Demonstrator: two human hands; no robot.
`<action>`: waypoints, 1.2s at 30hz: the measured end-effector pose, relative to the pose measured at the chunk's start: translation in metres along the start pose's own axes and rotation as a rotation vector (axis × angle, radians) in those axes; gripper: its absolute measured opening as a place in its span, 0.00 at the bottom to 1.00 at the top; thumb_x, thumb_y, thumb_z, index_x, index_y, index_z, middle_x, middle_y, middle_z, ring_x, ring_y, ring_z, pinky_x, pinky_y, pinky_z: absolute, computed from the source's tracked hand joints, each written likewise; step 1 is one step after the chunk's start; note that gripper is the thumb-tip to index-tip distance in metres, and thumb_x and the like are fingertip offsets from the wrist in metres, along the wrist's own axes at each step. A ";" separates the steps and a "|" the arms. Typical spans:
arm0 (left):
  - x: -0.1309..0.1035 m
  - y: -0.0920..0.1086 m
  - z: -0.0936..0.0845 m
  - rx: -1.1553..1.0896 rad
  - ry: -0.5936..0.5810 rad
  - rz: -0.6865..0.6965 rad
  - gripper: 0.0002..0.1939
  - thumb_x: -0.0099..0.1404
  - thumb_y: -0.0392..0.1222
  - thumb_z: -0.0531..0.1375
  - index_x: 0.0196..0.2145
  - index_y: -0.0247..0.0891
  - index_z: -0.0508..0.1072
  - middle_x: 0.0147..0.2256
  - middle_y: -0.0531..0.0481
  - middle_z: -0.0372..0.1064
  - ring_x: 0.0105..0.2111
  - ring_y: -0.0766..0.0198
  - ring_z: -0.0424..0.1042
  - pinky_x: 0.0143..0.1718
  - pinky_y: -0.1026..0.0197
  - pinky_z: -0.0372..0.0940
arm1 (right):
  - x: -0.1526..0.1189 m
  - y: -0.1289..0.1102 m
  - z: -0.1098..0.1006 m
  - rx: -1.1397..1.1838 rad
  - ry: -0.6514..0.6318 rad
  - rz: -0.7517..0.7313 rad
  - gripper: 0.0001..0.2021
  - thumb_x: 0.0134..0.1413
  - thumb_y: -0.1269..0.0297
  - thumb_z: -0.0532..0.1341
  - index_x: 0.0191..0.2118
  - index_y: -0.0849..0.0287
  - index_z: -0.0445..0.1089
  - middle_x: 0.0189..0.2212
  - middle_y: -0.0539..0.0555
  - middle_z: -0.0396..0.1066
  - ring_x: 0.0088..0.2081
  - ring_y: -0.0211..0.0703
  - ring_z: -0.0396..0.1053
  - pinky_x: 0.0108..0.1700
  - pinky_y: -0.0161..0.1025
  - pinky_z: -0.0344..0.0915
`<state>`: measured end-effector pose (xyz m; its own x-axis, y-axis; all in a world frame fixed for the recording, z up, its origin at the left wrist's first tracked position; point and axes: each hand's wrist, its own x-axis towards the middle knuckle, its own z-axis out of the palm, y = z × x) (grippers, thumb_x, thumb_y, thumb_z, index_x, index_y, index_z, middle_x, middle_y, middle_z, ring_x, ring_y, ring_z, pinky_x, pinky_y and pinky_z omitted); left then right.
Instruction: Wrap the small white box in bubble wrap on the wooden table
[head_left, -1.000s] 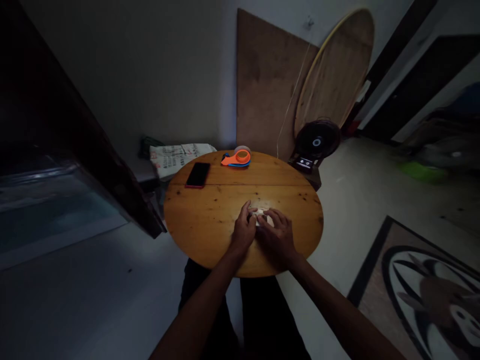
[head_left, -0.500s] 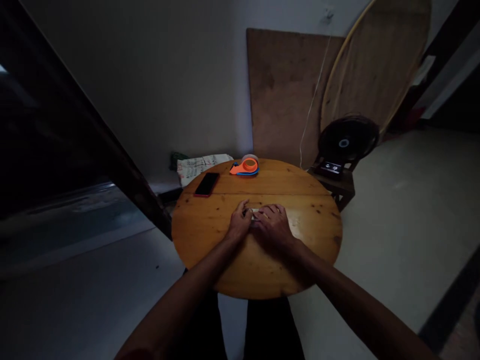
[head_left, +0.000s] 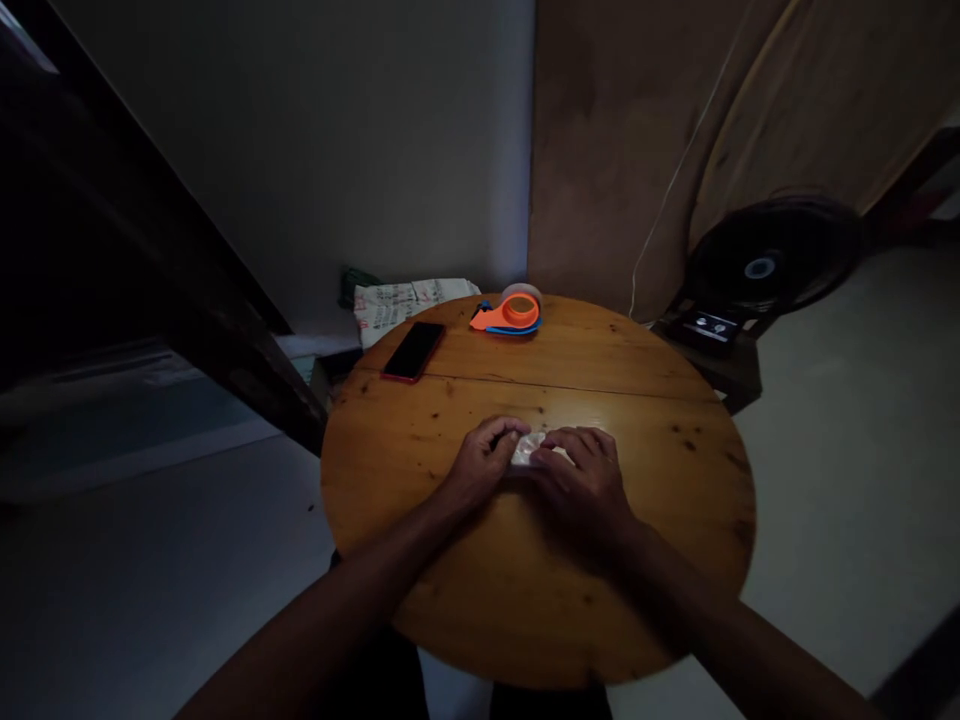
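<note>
A small whitish, shiny packet (head_left: pixel 528 450) lies between my hands over the round wooden table (head_left: pixel 450 620). My left hand (head_left: pixel 486 458) grips its left end, thumb and fingers pressed together. On the right end, my right hand (head_left: pixel 583 468) holds it with curled fingers, the thumb near the packet's middle. Both hands hide the packet's ends, and its contents cannot be made out. Beyond them, an orange and blue tape dispenser (head_left: pixel 511 312) with a tape roll sits near the table's far edge. To its left rests a black-screened phone (head_left: pixel 414 351) with a red edge.
A printed white sack (head_left: pixel 405 300) lies behind the table's far left edge. At the right, a dark fan (head_left: pixel 772 262) stands on a small wooden stool (head_left: pixel 744 372). Wooden boards (head_left: pixel 600 150) lean against the wall, with a thin cord hanging before them.
The view has moved closer to the table. More of the whitish packet shows between my hands, which still hold it.
</note>
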<state>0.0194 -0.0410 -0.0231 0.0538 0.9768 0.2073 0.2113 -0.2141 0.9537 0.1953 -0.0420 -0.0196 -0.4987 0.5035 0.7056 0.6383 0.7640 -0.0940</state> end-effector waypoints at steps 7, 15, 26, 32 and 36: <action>-0.003 -0.007 0.007 0.042 0.066 0.054 0.10 0.64 0.37 0.52 0.38 0.37 0.73 0.37 0.48 0.72 0.42 0.61 0.70 0.46 0.60 0.63 | -0.005 0.009 0.001 0.066 -0.014 0.073 0.23 0.53 0.60 0.63 0.54 0.60 0.62 0.49 0.63 0.67 0.50 0.53 0.66 0.49 0.50 0.59; -0.005 -0.005 0.008 0.040 0.099 0.051 0.09 0.64 0.36 0.53 0.38 0.38 0.73 0.37 0.49 0.71 0.42 0.62 0.70 0.46 0.60 0.63 | 0.001 0.004 0.001 -0.023 -0.027 0.017 0.12 0.55 0.67 0.62 0.46 0.55 0.70 0.49 0.60 0.69 0.50 0.51 0.66 0.48 0.49 0.59; -0.006 -0.006 0.008 -0.024 0.115 0.001 0.09 0.64 0.38 0.54 0.40 0.37 0.72 0.40 0.47 0.72 0.42 0.61 0.70 0.44 0.61 0.65 | -0.002 -0.001 0.002 0.022 -0.017 0.017 0.07 0.54 0.67 0.62 0.40 0.54 0.68 0.43 0.55 0.72 0.50 0.50 0.67 0.49 0.48 0.57; -0.005 -0.004 0.007 -0.017 0.099 -0.010 0.08 0.64 0.39 0.54 0.37 0.37 0.72 0.37 0.49 0.72 0.40 0.62 0.70 0.43 0.61 0.65 | -0.004 0.006 -0.002 0.154 0.005 0.159 0.21 0.54 0.63 0.60 0.53 0.57 0.61 0.48 0.61 0.69 0.51 0.54 0.66 0.50 0.51 0.60; -0.005 -0.004 0.008 -0.005 0.097 -0.015 0.08 0.63 0.38 0.54 0.37 0.37 0.72 0.36 0.49 0.71 0.39 0.62 0.70 0.42 0.61 0.65 | -0.003 0.007 -0.001 0.147 -0.074 0.172 0.25 0.55 0.62 0.59 0.58 0.57 0.59 0.54 0.63 0.65 0.55 0.55 0.63 0.53 0.52 0.59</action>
<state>0.0260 -0.0449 -0.0298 -0.0445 0.9760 0.2133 0.2061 -0.1999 0.9579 0.2017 -0.0388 -0.0218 -0.4351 0.6550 0.6178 0.6282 0.7124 -0.3129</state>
